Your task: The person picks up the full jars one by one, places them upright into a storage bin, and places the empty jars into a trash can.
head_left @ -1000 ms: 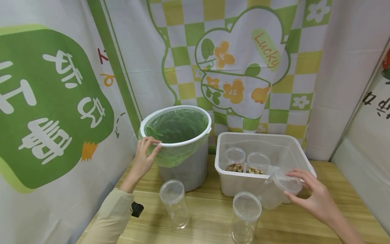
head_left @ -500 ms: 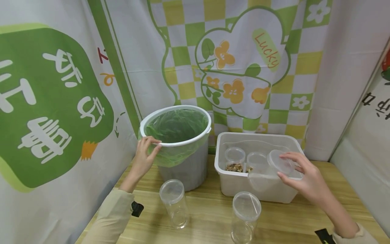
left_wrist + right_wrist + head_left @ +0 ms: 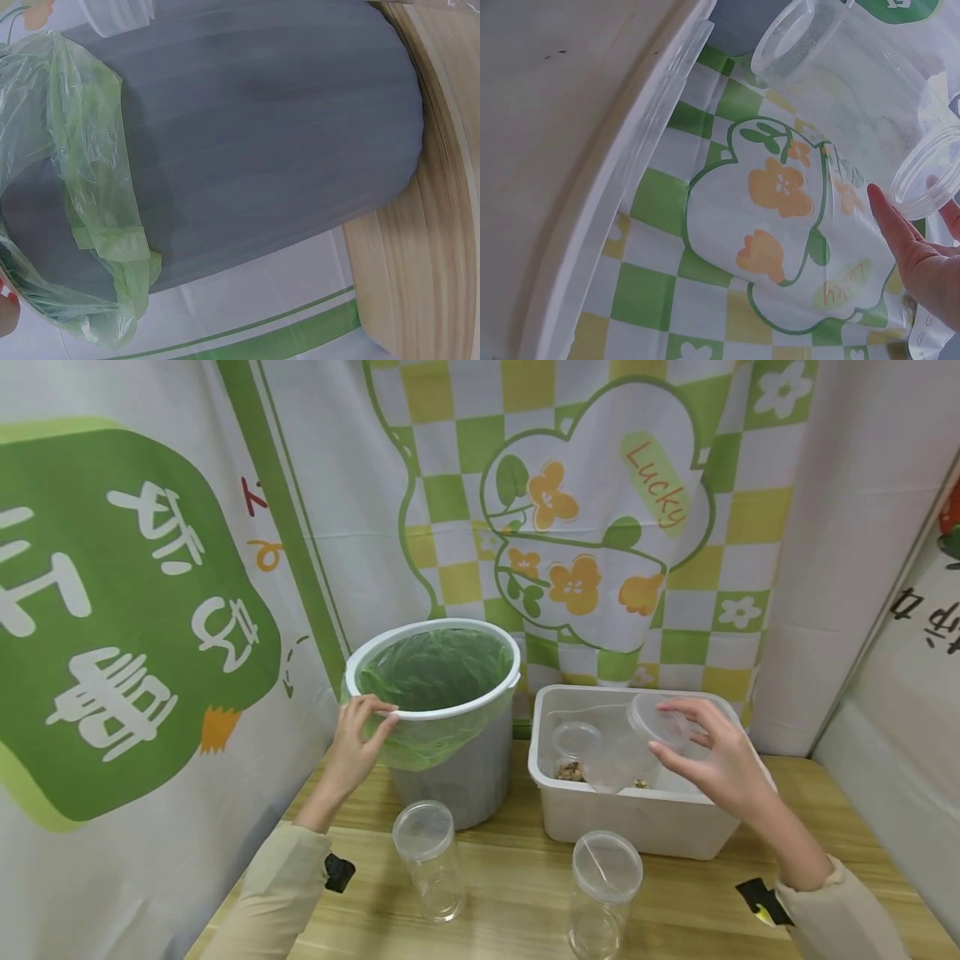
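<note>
My left hand (image 3: 354, 752) pinches the rim of a grey bin (image 3: 465, 789) lined with a thin green bag (image 3: 431, 753); in the left wrist view only a bit of a fingertip shows at the lower left. With fingers and thumb around its lid end, my right hand (image 3: 723, 760) holds a clear plastic jar (image 3: 855, 90), tilted with its base to the lower left, over the white tub (image 3: 637, 822). The jar looks see-through and without contents. Inside the tub stands a lidded jar (image 3: 577, 742) with brown nut-like pieces; a second one behind the held jar is mostly hidden.
Two clear lidded jars stand on the wooden table (image 3: 517, 877) in front: the left jar (image 3: 433, 868) near the bin, the right jar (image 3: 604, 902) near the tub. A printed curtain (image 3: 585, 535) hangs close behind the containers.
The held jar and my right hand have moved up and left, from the tub's front right side to above it. My left hand stays at the bin rim.
</note>
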A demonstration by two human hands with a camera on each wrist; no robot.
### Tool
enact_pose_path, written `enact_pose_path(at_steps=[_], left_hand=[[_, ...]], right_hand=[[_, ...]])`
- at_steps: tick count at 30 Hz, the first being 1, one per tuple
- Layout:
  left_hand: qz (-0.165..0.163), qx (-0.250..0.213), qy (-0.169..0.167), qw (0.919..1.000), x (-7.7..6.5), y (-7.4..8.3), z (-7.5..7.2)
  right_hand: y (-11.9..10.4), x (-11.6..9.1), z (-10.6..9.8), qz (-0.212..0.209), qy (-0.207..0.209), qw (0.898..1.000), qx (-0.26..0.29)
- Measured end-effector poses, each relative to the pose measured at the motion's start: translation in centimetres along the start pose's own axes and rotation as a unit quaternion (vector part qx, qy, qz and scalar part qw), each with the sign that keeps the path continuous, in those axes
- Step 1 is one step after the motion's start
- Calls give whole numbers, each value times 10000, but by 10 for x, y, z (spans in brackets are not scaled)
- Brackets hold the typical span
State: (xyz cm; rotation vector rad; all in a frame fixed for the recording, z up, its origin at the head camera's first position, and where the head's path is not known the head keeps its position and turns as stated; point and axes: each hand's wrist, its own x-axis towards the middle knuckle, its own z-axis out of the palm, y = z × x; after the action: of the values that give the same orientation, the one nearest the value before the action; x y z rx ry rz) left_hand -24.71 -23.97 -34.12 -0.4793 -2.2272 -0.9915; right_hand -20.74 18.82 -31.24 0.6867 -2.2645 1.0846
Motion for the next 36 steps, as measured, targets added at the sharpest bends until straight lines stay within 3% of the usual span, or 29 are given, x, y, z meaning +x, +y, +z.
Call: enact_pose_path(at_steps=[8,20,36], left_hand=[[-39,-7,-1,10000,0,0,-1],[-49,-41,53,10000,0,0,0],[2,-23,50,10000,1,-1,0]], right_hand=[[-6,25,11,-107,-105,9999,21],[-26,68,25,-285,12,9968,752],[-49,121,57,-47,277,9909,1313]])
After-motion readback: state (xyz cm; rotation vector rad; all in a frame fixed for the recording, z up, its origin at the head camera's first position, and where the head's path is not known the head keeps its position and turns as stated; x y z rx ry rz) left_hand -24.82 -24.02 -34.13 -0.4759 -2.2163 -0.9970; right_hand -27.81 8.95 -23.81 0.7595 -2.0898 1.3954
